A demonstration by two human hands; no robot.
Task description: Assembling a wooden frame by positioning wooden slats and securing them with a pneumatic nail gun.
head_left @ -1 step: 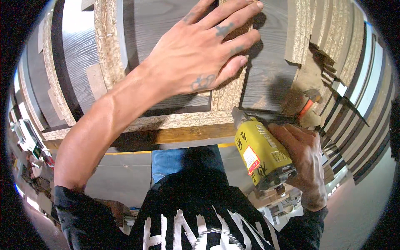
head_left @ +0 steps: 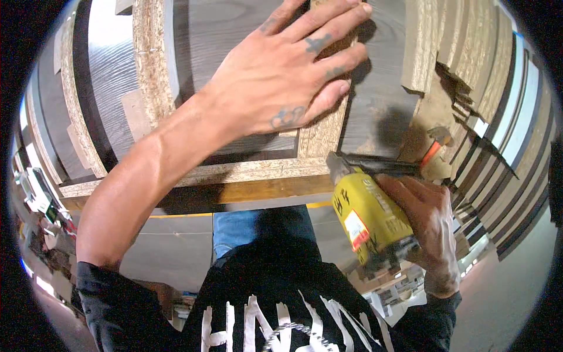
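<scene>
Nothing had shifted since the earlier frame: both hands and the tool sat exactly where they had been. The left hand point(head_left: 287, 82) lay flat with fingers spread, its grip released and pressing down on an upright chipboard strip point(head_left: 319, 132) that stood between grey wood-grain laminate panels point(head_left: 234, 35). The right hand point(head_left: 431, 220) was clenched around the body of a yellow pneumatic nail gun point(head_left: 369, 217), whose dark nose point(head_left: 352, 163) touched the corner where that strip met a horizontal chipboard rail point(head_left: 234, 172). The rail ran along the near edge of the assembly, above a yellowish wooden desk edge point(head_left: 252, 190). Judging by this, the frame parts were already fitted together and the corner joint was being fastened; whether a nail had gone in there could not be told. More cut panels point(head_left: 469, 70) leaned stacked at the right, apparently not yet used
</scene>
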